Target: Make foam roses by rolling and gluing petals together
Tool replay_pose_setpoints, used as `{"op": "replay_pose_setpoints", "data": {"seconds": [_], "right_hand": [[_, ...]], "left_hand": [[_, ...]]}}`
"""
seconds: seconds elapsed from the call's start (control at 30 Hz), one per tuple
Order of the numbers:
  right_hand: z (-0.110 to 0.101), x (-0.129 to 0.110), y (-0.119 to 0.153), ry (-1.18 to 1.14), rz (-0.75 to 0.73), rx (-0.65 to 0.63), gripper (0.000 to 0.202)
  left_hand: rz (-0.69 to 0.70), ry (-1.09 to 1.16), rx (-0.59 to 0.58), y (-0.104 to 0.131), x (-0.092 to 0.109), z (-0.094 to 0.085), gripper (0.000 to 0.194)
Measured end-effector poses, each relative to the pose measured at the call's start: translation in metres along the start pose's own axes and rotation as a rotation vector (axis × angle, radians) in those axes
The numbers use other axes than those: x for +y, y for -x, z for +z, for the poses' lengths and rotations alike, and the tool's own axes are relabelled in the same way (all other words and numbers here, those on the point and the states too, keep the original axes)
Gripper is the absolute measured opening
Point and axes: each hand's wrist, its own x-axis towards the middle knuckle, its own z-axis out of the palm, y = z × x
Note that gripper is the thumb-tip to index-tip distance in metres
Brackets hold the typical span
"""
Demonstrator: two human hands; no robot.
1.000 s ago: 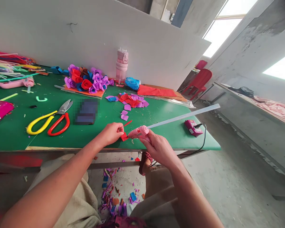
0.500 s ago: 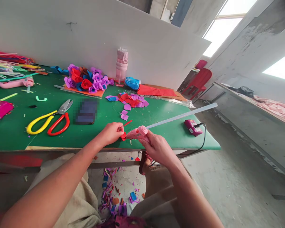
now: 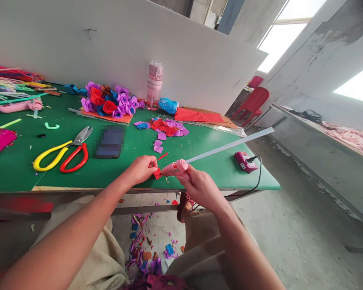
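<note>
My right hand (image 3: 198, 183) is closed round a pink glue gun (image 3: 177, 168) with a long pale glue stick (image 3: 230, 146) jutting from its back. Its nozzle points left and meets, or nearly meets, a small red petal (image 3: 157, 173). Between the thumb and fingers of my left hand (image 3: 142, 169) that red petal is pinched near the table's front edge. A thin red strip (image 3: 162, 156) lies just beyond my left fingers. Further back is a pile of loose red and purple petals (image 3: 169, 128), with a few purple ones nearer me.
Scissors (image 3: 63, 151) with yellow and red handles and a dark phone (image 3: 109, 141) lie left on the green table (image 3: 133, 141). Finished flowers (image 3: 110, 100) and a pink bottle (image 3: 154, 85) stand behind. A power socket block (image 3: 246, 162) with a black cord sits right.
Almost nothing differs. The far end of the glue stick has dipped slightly left, and the view has shifted a little; both hands keep their hold.
</note>
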Motion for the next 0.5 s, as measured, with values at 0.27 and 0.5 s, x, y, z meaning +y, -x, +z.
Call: {"op": "replay_pose_setpoints", "data": {"seconds": [0.27, 0.5], "right_hand": [[0.0018, 0.0063, 0.0006, 0.020, -0.024, 0.031, 0.029], [0.0015, 0.0068, 0.0009, 0.024, -0.010, 0.044, 0.027]], "left_hand": [[-0.005, -0.018, 0.031, 0.0020, 0.0034, -0.0001, 0.007], [-0.008, -0.021, 0.043, 0.0032, 0.0058, -0.0006, 0.007]]}}
